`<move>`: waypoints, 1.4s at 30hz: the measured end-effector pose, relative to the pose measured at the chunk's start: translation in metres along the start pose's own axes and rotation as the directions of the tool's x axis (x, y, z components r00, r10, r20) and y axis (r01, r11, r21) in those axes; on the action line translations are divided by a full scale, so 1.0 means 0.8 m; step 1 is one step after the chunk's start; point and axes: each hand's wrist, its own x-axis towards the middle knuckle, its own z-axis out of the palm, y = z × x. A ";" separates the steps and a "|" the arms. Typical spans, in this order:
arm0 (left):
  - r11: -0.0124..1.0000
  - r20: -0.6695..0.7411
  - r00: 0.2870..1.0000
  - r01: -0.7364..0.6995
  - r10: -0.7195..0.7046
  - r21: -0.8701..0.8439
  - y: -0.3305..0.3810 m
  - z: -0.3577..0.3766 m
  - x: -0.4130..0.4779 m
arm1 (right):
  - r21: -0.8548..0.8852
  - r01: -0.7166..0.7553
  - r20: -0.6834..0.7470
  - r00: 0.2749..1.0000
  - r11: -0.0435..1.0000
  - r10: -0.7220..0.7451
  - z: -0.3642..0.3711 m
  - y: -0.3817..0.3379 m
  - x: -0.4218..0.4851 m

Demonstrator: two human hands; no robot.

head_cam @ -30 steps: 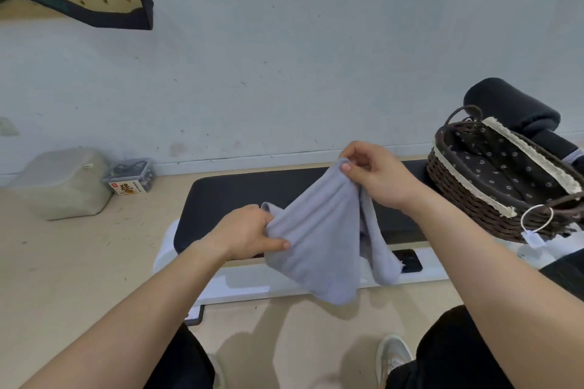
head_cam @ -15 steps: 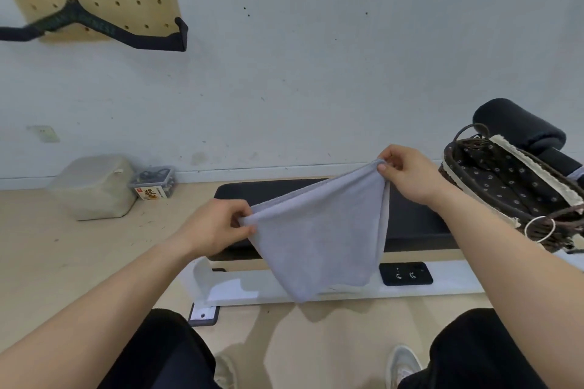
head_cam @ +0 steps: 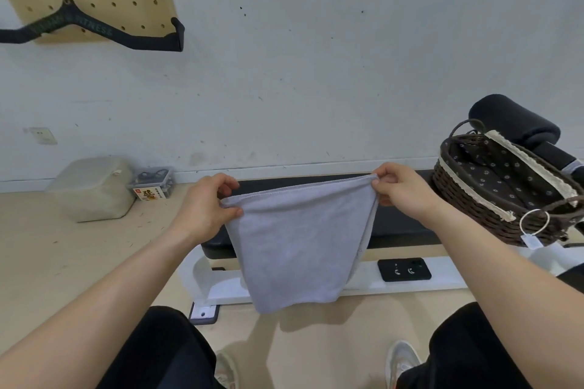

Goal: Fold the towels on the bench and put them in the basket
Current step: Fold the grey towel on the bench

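Count: we see one grey towel (head_cam: 294, 249), one wicker basket (head_cam: 467, 199), one black bench (head_cam: 401, 230) and two hands.
Left hand (head_cam: 205, 208): our thumb and curled fingers pinch the towel's upper left corner.
Right hand (head_cam: 401, 193): our thumb and fingers pinch the upper right corner, slightly higher.
Towel: it hangs in the air between our fingers, top hem taut. It is probably doubled, as a second layer shows along its right edge.
Edges: the bottom edge dangles below our fingers, in front of the bench.
Basket: right of our right fingers, near but apart, at the bench's right end.
Room: open floor spreads left of our left fingers.
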 end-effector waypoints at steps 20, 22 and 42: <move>0.945 -0.220 0.972 0.002 -0.079 -0.328 0.032 0.003 0.009 | -0.156 0.068 -0.271 0.956 0.985 -0.109 0.021 -0.013 -0.017; 0.950 -0.219 0.972 0.007 -0.079 -0.312 0.030 0.000 0.010 | -0.071 0.034 -0.196 0.979 0.997 -0.047 0.018 -0.015 -0.017; 0.977 0.008 0.990 0.140 -0.140 -0.160 -0.018 0.084 0.123 | -0.054 -0.136 -0.152 0.980 0.989 0.126 0.022 0.046 0.111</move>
